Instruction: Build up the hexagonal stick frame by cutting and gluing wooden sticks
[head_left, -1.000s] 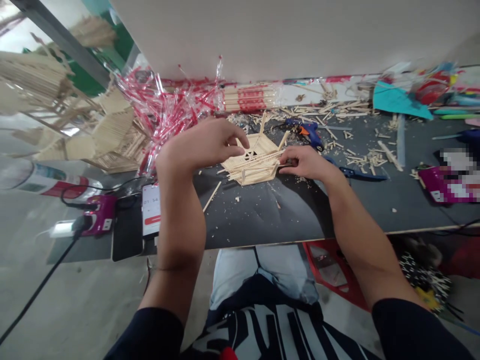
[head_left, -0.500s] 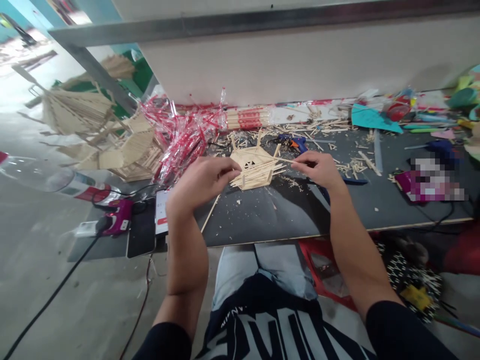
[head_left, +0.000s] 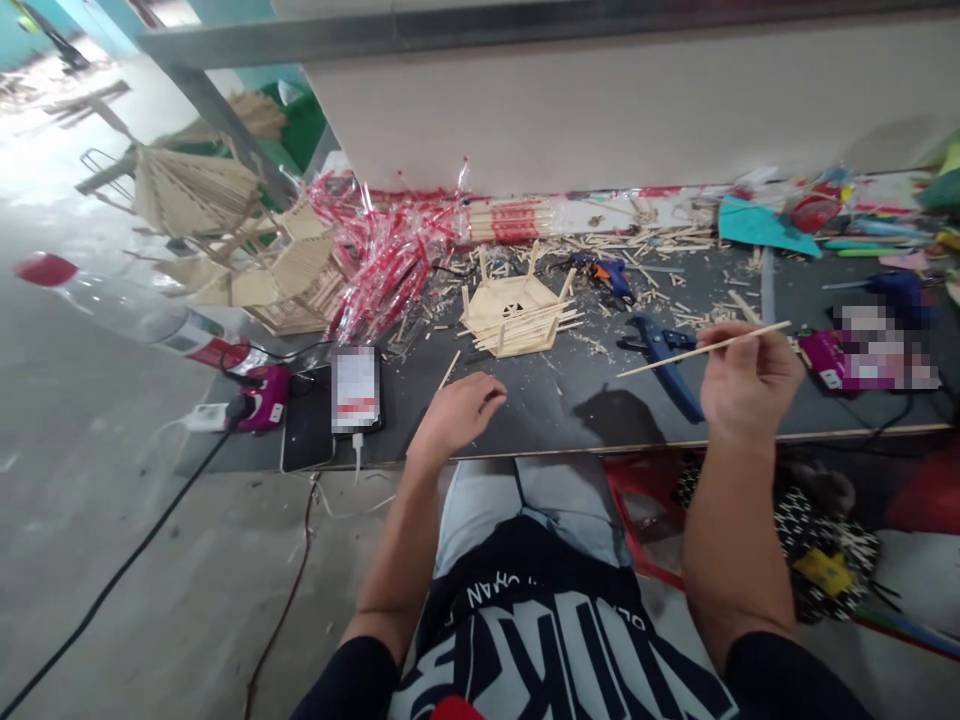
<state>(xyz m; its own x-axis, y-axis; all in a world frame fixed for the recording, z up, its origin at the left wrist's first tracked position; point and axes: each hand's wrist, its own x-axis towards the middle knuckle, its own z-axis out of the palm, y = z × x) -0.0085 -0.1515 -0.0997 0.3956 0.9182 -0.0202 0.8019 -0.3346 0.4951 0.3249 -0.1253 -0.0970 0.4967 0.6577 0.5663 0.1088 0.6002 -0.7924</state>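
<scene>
My right hand (head_left: 750, 385) is closed on a thin wooden stick (head_left: 667, 360), held at a slight tilt above the table. Just left of that hand, beneath the stick, lie blue-handled cutters (head_left: 675, 380). My left hand (head_left: 461, 410) hovers near the table's front edge with fingers loosely curled; nothing shows in it. Another stick (head_left: 450, 370) lies partly hidden behind it. Beyond both hands sits a hexagonal stick frame (head_left: 510, 295) with short uprights at its corners. Several loose sticks (head_left: 525, 327) lie across its near side.
A blue glue gun (head_left: 611, 275) lies behind the frame among stick scraps. Red-and-clear wrappers (head_left: 382, 250) heap at the back left, near finished stick pieces (head_left: 277, 280). A phone (head_left: 356, 390), a purple power strip (head_left: 262, 395) and a plastic bottle (head_left: 142, 310) are at left.
My right hand has moved right and nearer me, carrying the stick away from the frame. My left hand has drawn back from the frame toward the front edge. The cutters are now uncovered.
</scene>
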